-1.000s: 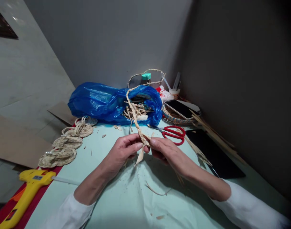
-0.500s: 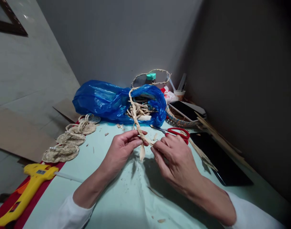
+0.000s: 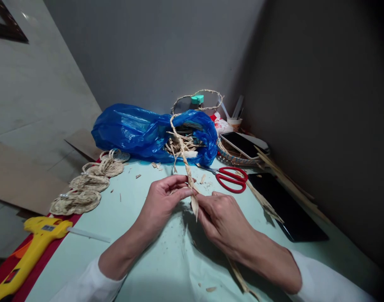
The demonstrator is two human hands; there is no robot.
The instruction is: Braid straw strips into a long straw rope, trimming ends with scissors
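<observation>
A twisted cord of pale dried husk (image 3: 188, 167) runs from its far loop over a blue bag down to my hands. My left hand (image 3: 158, 205) pinches the cord near its lower end, thumb in front and fingers behind. Right beside it, my right hand (image 3: 226, 222) is closed on a husk strand at the cord's end; its fingertips are partly hidden. A loose husk tip (image 3: 194, 206) hangs down between the hands. A long husk strip (image 3: 239, 277) trails out below my right wrist.
Behind lies the blue plastic bag (image 3: 125, 130) with husk pieces inside. Red-handled scissors (image 3: 232, 179), a black tablet (image 3: 292, 209) and a phone in a basket (image 3: 242, 144) are at right. Coiled woven pieces (image 3: 89, 182) and a yellow glue gun (image 3: 42, 247) are at left.
My right hand has moved down and left, closer to my left hand, uncovering the scissors' handles. A husk strip now shows below my right wrist. The view has shifted slightly.
</observation>
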